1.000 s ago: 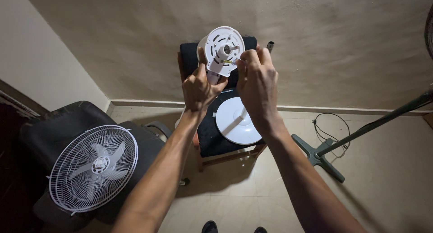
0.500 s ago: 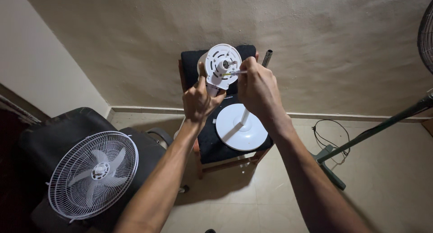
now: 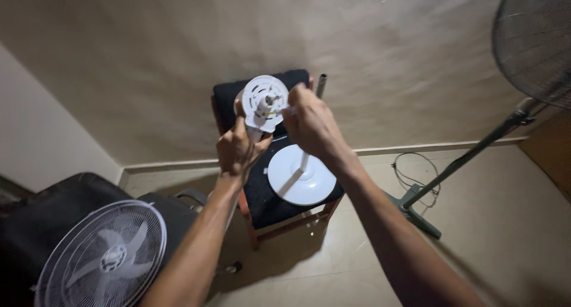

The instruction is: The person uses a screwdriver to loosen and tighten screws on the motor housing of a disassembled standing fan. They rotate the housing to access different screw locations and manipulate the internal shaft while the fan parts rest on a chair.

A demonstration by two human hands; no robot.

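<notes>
left hand: grips one white fan motor head, frame centre | right hand: pinches its front | one round white base | one chair | two other fans: lower left, upper right

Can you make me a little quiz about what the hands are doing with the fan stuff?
1. True or false: the left hand grips the white motor head from below.
2. What does the round white base rest on? A) the floor B) the dark chair C) a shelf
3. Fill in: the white fan cage with blades lies at the lower ____ of the picture.

Key: 1 true. 2 B. 3 left. The right hand is at the front of the motor head, fingers by its middle shaft.
</notes>
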